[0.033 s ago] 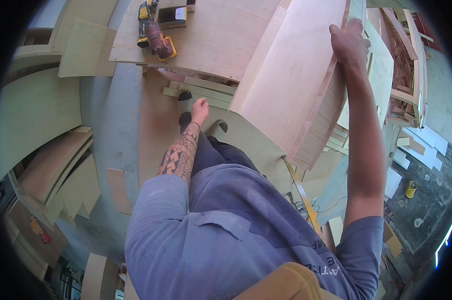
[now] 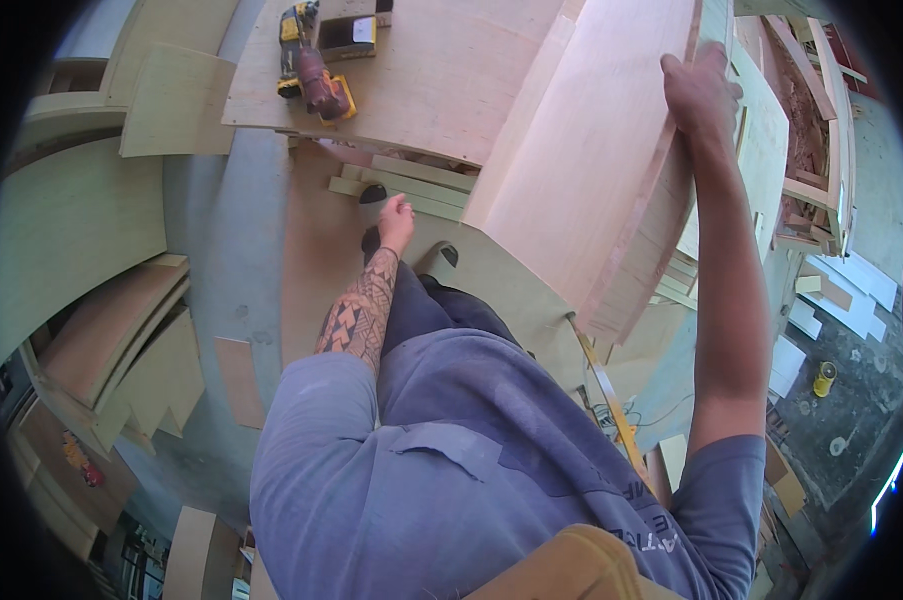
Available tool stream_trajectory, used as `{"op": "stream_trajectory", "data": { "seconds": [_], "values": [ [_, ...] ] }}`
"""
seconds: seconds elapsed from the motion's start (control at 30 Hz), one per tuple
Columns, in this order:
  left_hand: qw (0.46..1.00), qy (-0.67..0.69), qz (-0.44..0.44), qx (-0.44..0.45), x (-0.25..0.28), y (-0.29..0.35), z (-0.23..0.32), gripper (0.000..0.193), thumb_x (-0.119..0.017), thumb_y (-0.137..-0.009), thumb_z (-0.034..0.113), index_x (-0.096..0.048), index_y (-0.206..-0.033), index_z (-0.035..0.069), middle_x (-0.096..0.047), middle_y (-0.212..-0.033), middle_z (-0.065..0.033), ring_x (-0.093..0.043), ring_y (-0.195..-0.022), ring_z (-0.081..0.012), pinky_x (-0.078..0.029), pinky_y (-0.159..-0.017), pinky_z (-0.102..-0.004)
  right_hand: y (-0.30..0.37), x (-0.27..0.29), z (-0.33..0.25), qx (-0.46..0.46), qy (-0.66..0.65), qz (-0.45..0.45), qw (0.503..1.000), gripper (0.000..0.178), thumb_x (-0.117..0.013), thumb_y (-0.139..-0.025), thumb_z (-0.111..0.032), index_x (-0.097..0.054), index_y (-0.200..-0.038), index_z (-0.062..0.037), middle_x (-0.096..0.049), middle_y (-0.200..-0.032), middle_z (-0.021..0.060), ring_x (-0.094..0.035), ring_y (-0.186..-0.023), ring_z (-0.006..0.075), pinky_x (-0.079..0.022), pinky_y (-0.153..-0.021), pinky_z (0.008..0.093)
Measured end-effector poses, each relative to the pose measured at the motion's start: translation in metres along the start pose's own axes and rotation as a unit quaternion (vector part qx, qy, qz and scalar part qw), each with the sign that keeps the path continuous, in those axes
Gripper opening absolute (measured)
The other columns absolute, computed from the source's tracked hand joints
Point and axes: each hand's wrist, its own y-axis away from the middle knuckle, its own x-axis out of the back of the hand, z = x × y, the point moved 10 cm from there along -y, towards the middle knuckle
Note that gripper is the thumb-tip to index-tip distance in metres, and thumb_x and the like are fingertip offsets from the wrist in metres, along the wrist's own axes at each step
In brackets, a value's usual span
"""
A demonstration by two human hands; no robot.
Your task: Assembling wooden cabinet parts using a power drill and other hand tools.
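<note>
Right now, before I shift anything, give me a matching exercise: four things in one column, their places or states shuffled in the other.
Things:
1. Right hand
2. Left hand
3. Dark red power tool
4. Yellow cylindrical container

Places or states:
A. On the dark floor at the right
B. Curled, apart from the long wooden panel
C. On the plywood sheet, near the small box
D. At the raised right-hand edge of the long wooden panel

Pairs: 1-D, 2-B, 3-C, 4-A
</note>
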Motion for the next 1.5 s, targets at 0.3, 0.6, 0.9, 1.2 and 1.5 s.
{"op": "stream_trajectory", "data": {
  "seconds": [0.3, 0.6, 0.9, 1.2, 1.5],
  "values": [
    [0.930, 0.067, 0.326, -0.157, 0.231, -0.109, 0.135, 0.033, -0.060, -0.099, 0.011, -0.065, -0.130, 0.000, -0.071, -0.110, -0.0156, -0.069, -0.092, -0.0225, -0.057, -0.084, -0.0361, -0.005, -0.019, 0.019, 0.031, 0.042, -0.007, 0.999, 0.083, -0.062, -0.088, -0.035, -0.030, -0.157, -0.0049, -0.052, -0.130, 0.0455, -0.054, -0.121, 0.0583, -0.045, -0.106, 0.0589],
    [0.850, -0.064, 0.348, -0.390, 0.298, -0.148, 0.404, 0.023, -0.065, -0.100, 0.017, -0.072, -0.119, 0.005, -0.072, -0.111, -0.0125, -0.070, -0.099, -0.0248, -0.057, -0.088, -0.0367, 0.019, 0.008, 0.005, 0.034, -0.018, 0.022, 0.999, 0.078, -0.059, -0.091, -0.023, -0.030, -0.162, -0.0059, -0.053, -0.140, 0.0313, -0.052, -0.124, 0.0475, -0.042, -0.110, 0.0517],
    [0.862, -0.375, -0.047, -0.339, 0.049, -0.301, 0.441, 0.022, -0.059, -0.096, 0.014, -0.069, -0.111, 0.002, -0.072, -0.114, -0.0254, -0.070, -0.108, -0.0415, -0.056, -0.093, -0.0485, 0.020, 0.014, -0.001, 0.056, -0.031, 0.049, 0.997, 0.081, -0.060, -0.089, -0.020, -0.030, -0.164, -0.0116, -0.051, -0.130, 0.0296, -0.056, -0.116, 0.0450, -0.045, -0.103, 0.0534],
    [0.804, -0.577, -0.029, -0.144, 0.012, -0.390, 0.386, 0.036, -0.046, -0.105, 0.021, -0.071, -0.125, 0.005, -0.069, -0.132, -0.0226, -0.067, -0.125, -0.0369, -0.056, -0.102, -0.0481, 0.028, 0.018, -0.004, -0.038, -0.031, 0.023, 0.999, 0.079, -0.059, -0.089, -0.023, -0.031, -0.162, -0.0154, -0.050, -0.122, 0.0224, -0.058, -0.109, 0.0411, -0.051, -0.094, 0.0510],
    [0.741, -0.641, -0.008, -0.201, 0.003, -0.324, 0.395, 0.031, -0.048, -0.104, 0.019, -0.077, -0.114, 0.012, -0.076, -0.119, -0.0151, -0.075, -0.110, -0.0327, -0.061, -0.092, -0.0464, 0.025, 0.018, -0.004, -0.042, -0.015, 0.017, 0.999, 0.083, -0.062, -0.088, -0.022, -0.029, -0.163, -0.0147, -0.048, -0.114, 0.0204, -0.057, -0.103, 0.0372, -0.051, -0.094, 0.0493]
  ]
}}
